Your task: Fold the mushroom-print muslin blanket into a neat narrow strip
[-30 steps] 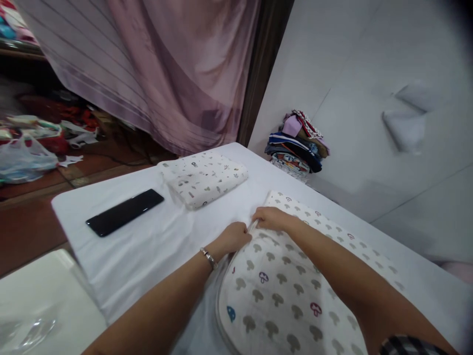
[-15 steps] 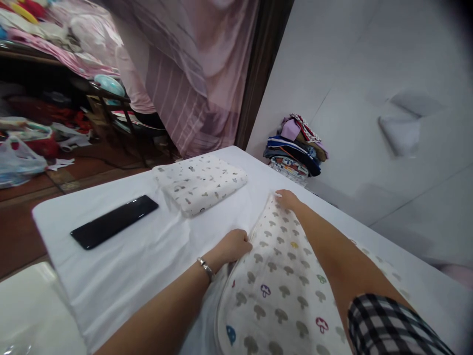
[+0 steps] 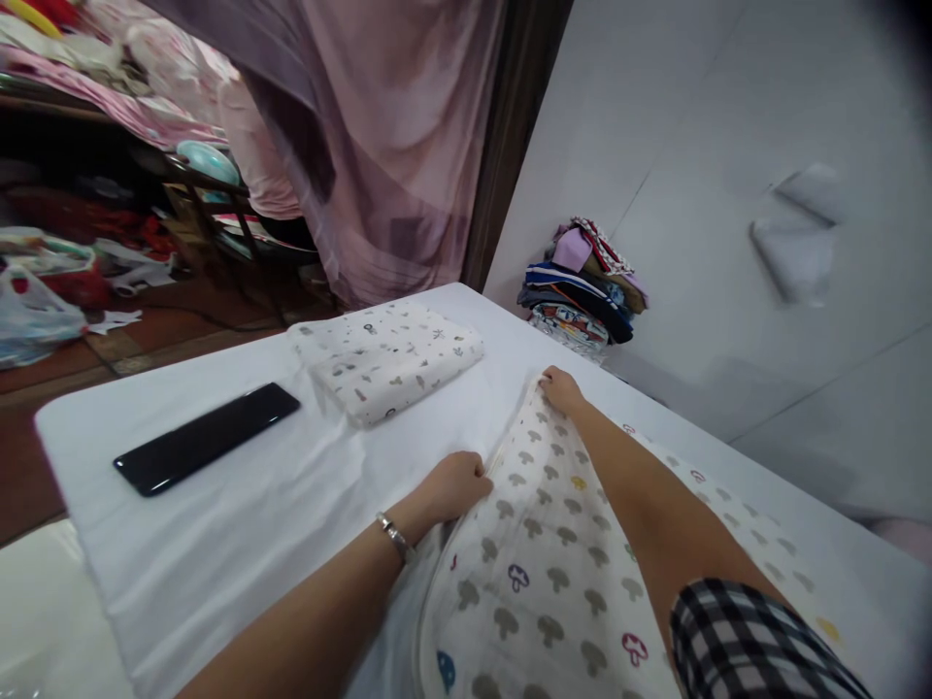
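A white cloth with a mushroom print (image 3: 553,553) stretches from the near edge of the view up between my arms, and part of it shows beyond my right forearm. My left hand (image 3: 458,485), with a silver bracelet at the wrist, pinches the cloth's left edge. Farther up, my right hand (image 3: 562,390) grips the cloth's far corner. Both hands are closed on the fabric, just above the white table (image 3: 277,524). Beyond my left hand lies a folded white cloth with small printed figures (image 3: 393,359).
A black phone (image 3: 208,437) lies on the table's left side. Stacked clothes (image 3: 579,286) stand by the white wall (image 3: 691,243) past the far edge. A pink curtain (image 3: 408,146) hangs behind. A person in pink (image 3: 258,155) sits at the far left, near plastic bags (image 3: 36,316).
My view has shifted slightly, so the phone and folded cloth appear farther left. Both hands keep their hold on the mushroom-print cloth, and more of it shows beyond my right forearm.
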### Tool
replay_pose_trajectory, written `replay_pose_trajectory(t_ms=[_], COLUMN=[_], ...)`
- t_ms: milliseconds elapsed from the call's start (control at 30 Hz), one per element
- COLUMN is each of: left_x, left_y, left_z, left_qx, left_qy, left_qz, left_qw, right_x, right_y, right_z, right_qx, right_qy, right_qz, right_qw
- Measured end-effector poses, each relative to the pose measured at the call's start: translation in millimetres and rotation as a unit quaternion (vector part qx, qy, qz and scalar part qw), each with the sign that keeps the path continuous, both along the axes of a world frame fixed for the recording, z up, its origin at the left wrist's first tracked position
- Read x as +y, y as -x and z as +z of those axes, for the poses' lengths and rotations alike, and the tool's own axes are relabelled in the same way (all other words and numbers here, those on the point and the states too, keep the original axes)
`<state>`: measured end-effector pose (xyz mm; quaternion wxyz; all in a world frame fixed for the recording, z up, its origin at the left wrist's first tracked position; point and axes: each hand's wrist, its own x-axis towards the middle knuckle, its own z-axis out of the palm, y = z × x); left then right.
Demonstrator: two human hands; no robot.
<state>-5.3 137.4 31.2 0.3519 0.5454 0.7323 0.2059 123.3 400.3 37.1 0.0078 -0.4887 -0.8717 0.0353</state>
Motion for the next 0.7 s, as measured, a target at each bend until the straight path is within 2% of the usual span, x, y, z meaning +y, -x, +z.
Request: replay_pose_trajectory(t_ms=[200, 400, 700], left_x=[-5.3, -11.5, -12.1], left_y=[-9.2, -16.9, -16.0], left_z=[3.2, 5.1, 6.5], left_qx=[0.044, 0.129, 0.151], left_qy=[-0.003, -0.017, -0.006], left_qz=[0.021, 0.003, 0.001], left_qw=[0.999, 0.992, 0.989], right_x=[-11.2, -16.7, -17.7], right_y=[5.0, 6.0, 5.0], right_z=[-11.5, -9.2, -14.1], right_qx=[0.015, 0.011, 0.022], right_qy=[-0.038, -0.057, -0.062], right_qz=[-0.032, -0.039, -0.056], right_qw=[0.999, 0.998, 0.996])
